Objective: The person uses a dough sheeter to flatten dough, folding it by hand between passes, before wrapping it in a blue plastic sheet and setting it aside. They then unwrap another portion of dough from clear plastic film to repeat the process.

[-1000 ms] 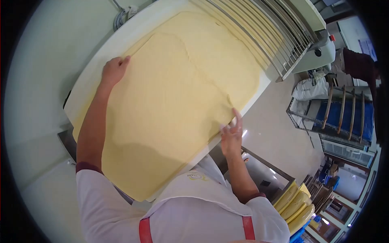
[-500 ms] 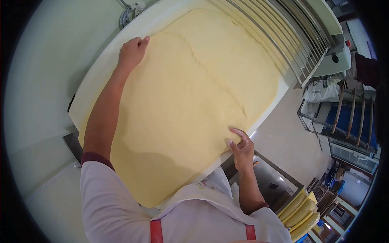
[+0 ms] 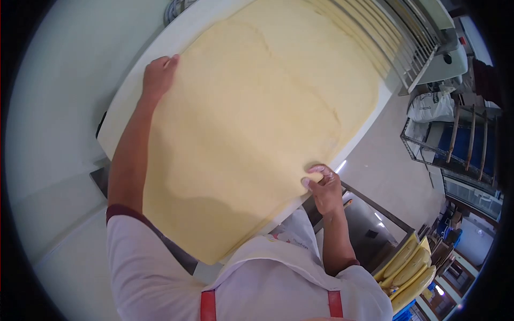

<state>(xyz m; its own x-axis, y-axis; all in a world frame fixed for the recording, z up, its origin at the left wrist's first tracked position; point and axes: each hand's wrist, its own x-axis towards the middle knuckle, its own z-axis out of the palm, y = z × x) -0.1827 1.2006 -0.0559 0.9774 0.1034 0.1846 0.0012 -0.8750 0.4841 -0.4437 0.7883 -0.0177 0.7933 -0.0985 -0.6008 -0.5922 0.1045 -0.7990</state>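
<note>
A wide, thin sheet of pale yellow dough point(image 3: 230, 134) covers most of the white work surface, with one layer lying over another and an uneven top edge crossing the sheet. On its left edge, my left hand point(image 3: 159, 76) is closed, thumb and fingers gripping the dough. My right hand point(image 3: 325, 191) is at the right edge near my body. Its thumb and curled index finger pinch the dough's rim, and flour whitens the fingertips. The near end of the sheet narrows to a rounded corner close to my apron point(image 3: 273, 283).
A metal bar guard point(image 3: 396, 43) of a machine stands over the far end. To the right are a white bag point(image 3: 431, 107) on a wire rack point(image 3: 428, 150) and several wrapped yellow slabs point(image 3: 412, 273). A pale wall point(image 3: 53, 134) runs along the left.
My left hand has drawn back along the left edge toward me with the dough. My right thumb and index finger have closed on the rim. The view has shifted slightly.
</note>
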